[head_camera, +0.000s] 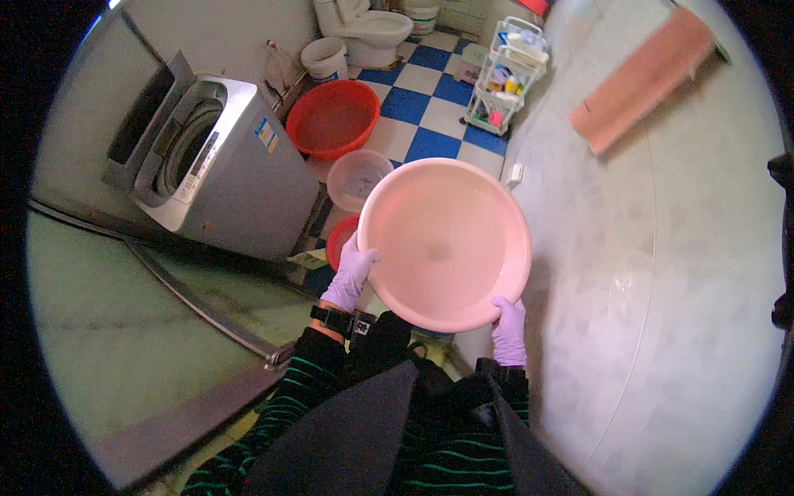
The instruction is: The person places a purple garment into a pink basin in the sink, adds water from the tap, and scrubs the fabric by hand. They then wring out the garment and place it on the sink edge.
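Both my hands wear light purple gloves and hold a large round pink plastic basin [444,242] in front of me, over the floor. My left hand [351,273] grips the rim at the lower left, its thumb over the edge. At the lower right my right hand [510,328] clasps the same rim, thumb on top. A faint dark patch shows in the middle of the basin's bottom; whether it holds liquid I cannot tell. Behind the basin on the floor stand a clear plastic basin [348,180], a large red basin [333,118] and a smaller red basin [338,239], partly hidden.
A top-loading washing machine [248,167] with its lid raised stands at the left. Farther back are a white bucket [325,60], a toilet [378,31] and a white tiered cart [505,77] on a blue-and-white tiled floor [406,105]. A pale wall [595,279] runs along the right.
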`<state>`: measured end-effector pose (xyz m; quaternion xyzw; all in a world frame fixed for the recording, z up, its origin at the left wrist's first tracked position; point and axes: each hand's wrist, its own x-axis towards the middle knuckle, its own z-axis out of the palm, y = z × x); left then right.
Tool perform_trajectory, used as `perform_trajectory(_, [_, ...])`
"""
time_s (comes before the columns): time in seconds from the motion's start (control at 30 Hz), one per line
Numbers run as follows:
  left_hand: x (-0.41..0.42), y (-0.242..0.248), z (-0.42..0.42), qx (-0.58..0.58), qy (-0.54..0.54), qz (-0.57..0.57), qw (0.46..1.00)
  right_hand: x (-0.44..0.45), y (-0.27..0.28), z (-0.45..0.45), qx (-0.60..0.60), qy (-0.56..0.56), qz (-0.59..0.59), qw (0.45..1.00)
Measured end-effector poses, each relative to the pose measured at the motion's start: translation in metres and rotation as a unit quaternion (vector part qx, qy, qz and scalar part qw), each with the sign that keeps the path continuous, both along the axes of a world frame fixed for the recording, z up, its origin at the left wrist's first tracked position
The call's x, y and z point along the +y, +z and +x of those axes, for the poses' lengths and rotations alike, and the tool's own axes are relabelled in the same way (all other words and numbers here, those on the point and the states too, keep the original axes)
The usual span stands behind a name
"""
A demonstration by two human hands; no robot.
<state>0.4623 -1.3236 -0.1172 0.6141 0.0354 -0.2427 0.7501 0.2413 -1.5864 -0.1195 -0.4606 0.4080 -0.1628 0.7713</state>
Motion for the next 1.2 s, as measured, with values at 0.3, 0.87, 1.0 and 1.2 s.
perform_trajectory(0.3, [-0.055, -0.019, 0.165, -0.001, 0.055, 0.043, 0.998, -0.095, -0.005, 0.209, 0.039, 0.05, -0.03, 0.998])
perform_trajectory(0.87, [-0.142, -0.026, 0.434, 0.007, 0.318, 0.007, 0.948, -0.229, -0.023, 0.703, 0.023, 0.368, -0.029, 0.929])
perform_trajectory(1.0, [-0.147, -0.04, 0.516, 0.007, 0.364, 0.006, 0.931, -0.23, -0.032, 0.81, 0.045, 0.405, -0.028, 0.913])
perform_trajectory(1.2, [-0.137, -0.066, 0.642, 0.023, 0.39, 0.02, 0.92, -0.214, -0.061, 0.953, 0.041, 0.433, -0.034, 0.9])
